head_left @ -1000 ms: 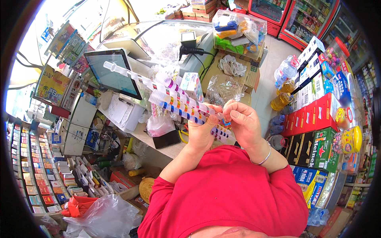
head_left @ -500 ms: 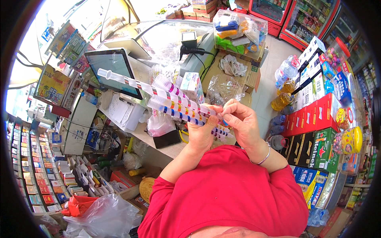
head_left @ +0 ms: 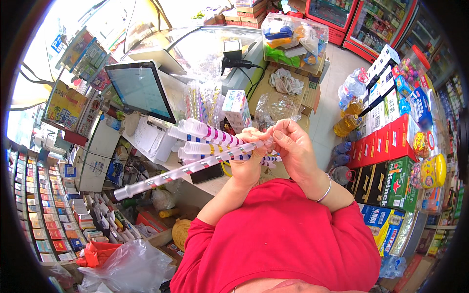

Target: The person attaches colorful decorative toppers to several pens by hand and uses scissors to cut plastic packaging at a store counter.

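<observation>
My left hand (head_left: 245, 168) is closed around several frosted plastic tubes (head_left: 207, 131) with spiral stripes in purple, yellow and blue. Their wide ends fan out to the left, and their narrow ends stick out on the right below my fingers. One longer tube (head_left: 178, 173) with dark and red stripes lies across the front of the bunch and slants down to the left. At its right end, the fingers of my right hand (head_left: 294, 149) are pinched together, meeting the left fingertips. What exactly they grip there is too small to tell.
Beyond my hands, more striped tubes (head_left: 202, 102) stand on the counter beside a small box (head_left: 236, 108). A tablet-like screen (head_left: 139, 88) stands at the left. A dark phone (head_left: 207, 174) lies under the tubes. Stacked drink cartons (head_left: 383, 141) line the right side.
The long striped tube has swung from pointing up-left to pointing down-left, across the front of the bunch. The other tubes have shifted slightly in my left hand; both hands stay close together.
</observation>
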`<action>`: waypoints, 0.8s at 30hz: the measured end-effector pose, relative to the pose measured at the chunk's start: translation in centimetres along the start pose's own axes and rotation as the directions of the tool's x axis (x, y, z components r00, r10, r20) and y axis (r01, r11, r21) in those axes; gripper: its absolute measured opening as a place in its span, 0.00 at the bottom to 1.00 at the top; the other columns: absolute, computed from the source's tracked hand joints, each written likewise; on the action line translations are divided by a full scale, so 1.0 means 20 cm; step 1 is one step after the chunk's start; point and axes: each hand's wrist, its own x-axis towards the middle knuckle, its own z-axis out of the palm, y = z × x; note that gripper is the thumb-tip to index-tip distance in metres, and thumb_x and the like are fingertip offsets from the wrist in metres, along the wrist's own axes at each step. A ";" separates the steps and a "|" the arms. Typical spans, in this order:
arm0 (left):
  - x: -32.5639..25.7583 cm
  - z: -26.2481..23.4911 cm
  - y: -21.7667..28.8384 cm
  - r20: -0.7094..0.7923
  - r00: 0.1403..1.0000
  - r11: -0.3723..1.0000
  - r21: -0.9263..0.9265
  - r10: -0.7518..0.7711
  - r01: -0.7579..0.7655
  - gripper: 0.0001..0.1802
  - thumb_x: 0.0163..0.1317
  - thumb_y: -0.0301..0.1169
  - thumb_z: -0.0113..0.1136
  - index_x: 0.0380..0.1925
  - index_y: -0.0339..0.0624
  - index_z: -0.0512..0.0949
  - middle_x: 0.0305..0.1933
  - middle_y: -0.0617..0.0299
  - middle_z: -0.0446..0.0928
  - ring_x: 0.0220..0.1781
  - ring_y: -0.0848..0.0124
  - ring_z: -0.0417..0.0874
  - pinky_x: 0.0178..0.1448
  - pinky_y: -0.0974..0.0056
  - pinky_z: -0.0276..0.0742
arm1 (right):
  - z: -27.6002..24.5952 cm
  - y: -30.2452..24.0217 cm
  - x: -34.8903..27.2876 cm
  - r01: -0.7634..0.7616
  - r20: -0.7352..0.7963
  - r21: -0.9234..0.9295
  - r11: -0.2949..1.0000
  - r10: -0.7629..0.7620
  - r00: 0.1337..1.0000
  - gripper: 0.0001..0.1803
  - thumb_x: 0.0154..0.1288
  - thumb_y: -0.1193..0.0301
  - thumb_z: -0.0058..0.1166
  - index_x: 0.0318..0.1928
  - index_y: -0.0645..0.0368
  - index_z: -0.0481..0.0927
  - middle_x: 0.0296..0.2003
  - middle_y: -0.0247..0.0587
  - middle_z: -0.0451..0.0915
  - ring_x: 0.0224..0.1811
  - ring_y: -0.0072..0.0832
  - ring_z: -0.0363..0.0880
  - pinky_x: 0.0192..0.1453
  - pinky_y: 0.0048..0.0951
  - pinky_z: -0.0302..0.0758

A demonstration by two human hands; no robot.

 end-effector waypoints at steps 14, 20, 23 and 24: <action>0.07 -0.18 0.01 0.385 0.883 0.651 0.603 0.269 -0.461 0.14 0.49 0.25 0.67 0.35 0.48 0.74 0.43 0.61 0.82 0.41 0.67 0.76 0.51 0.64 0.67 | 0.00 -0.03 0.01 -0.075 -0.008 -0.133 0.988 0.074 0.997 0.09 0.64 0.68 0.55 0.36 0.54 0.68 0.28 0.33 0.79 0.26 0.18 0.76 0.25 0.16 0.67; 0.15 -0.15 0.05 0.471 0.816 0.516 0.634 0.334 -0.577 0.10 0.48 0.28 0.68 0.31 0.46 0.77 0.39 0.59 0.84 0.37 0.71 0.81 0.45 0.66 0.69 | -0.04 0.01 0.04 -0.029 -0.025 -0.087 0.996 0.027 0.999 0.10 0.61 0.74 0.59 0.35 0.56 0.69 0.29 0.33 0.79 0.26 0.16 0.75 0.26 0.17 0.70; 0.17 -0.18 0.03 0.508 0.791 0.473 0.635 0.341 -0.611 0.10 0.48 0.30 0.68 0.31 0.43 0.78 0.39 0.56 0.84 0.40 0.70 0.83 0.44 0.66 0.70 | -0.05 0.02 0.07 -0.045 -0.010 -0.035 0.998 0.045 0.999 0.09 0.61 0.76 0.58 0.36 0.57 0.69 0.29 0.33 0.79 0.28 0.17 0.75 0.28 0.17 0.70; 0.18 -0.18 0.03 0.510 0.791 0.488 0.624 0.336 -0.610 0.11 0.48 0.30 0.68 0.31 0.43 0.78 0.39 0.55 0.84 0.40 0.69 0.83 0.44 0.65 0.70 | -0.05 0.03 0.08 -0.052 0.001 0.001 0.999 0.052 0.999 0.08 0.62 0.77 0.57 0.36 0.57 0.70 0.30 0.33 0.79 0.28 0.17 0.76 0.29 0.17 0.71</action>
